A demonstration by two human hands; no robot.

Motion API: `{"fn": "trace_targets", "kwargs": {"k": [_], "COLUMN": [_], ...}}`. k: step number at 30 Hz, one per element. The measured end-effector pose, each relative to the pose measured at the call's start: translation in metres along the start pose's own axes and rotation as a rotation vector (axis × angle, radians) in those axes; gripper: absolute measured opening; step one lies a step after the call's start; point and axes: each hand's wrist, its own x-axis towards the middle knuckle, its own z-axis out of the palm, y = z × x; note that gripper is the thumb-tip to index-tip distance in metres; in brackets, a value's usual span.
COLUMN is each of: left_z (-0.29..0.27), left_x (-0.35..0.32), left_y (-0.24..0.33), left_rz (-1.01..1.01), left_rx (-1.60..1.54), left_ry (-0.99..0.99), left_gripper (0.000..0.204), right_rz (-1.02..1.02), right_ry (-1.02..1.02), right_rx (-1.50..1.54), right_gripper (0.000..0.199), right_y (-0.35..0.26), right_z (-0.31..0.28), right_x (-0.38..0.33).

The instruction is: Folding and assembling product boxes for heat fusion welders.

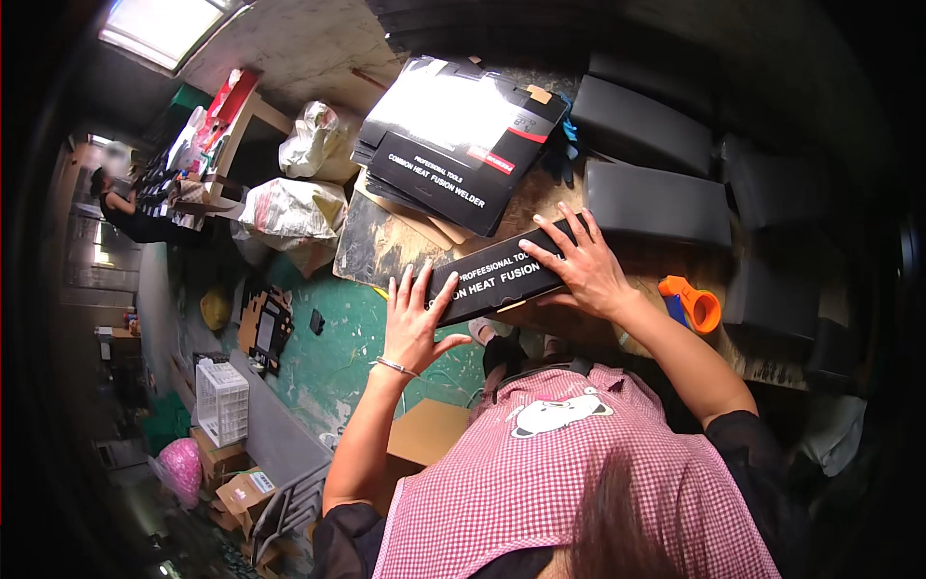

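Observation:
A long, narrow black cardboard box [502, 275] with white lettering lies slantwise at the near edge of the wooden worktable. My left hand [413, 323] rests at its left end, fingers spread over the top and thumb held apart. Across the right end lies my right hand [590, 270], its fingers stretched out flat and the thumb along the near side. A small tan flap edge shows at the box's near side. Just beyond it sits a stack of flat black printed cardboard sheets [439, 179], the upper part bright with glare.
An orange tape dispenser [696, 305] lies right of my right hand. Several black boxes [656, 203] line the table's right side. White sacks [294, 217], a white plastic crate [222, 400] and an open carton [424, 431] stand left and near. Another person [118, 193] is far left.

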Motion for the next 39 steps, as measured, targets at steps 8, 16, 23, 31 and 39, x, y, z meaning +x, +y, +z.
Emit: {"fn": "trace_targets", "kwargs": {"k": [8, 16, 23, 31, 39], "left_z": [0.034, 0.023, 0.033, 0.017, -0.064], "left_x": [-0.020, 0.050, 0.056, 0.024, -0.043], "left_y": [0.000, 0.047, 0.053, 0.016, -0.116], "left_rz": [0.002, 0.026, 0.075, -0.017, -0.552], "left_rx": [0.125, -0.075, -0.007, -0.093, -0.153], "left_ry": [-0.015, -0.129, -0.024, 0.086, 0.260], "left_gripper": [0.087, 0.122, 0.085, 0.071, 0.057], "right_rz": [-0.027, 0.721, 0.977, 0.953, 1.004], "right_ry": [0.299, 0.173, 0.338, 0.686, 0.590], "right_rx": [0.107, 1.081, 1.358, 1.135, 0.803], "right_gripper": [0.052, 0.012, 0.013, 0.017, 0.044], "right_y": [-0.033, -0.100, -0.109, -0.069, 0.006], "right_z": [0.011, 0.014, 0.020, -0.037, 0.088], "right_x": [-0.022, -0.028, -0.011, -0.020, 0.079]}}
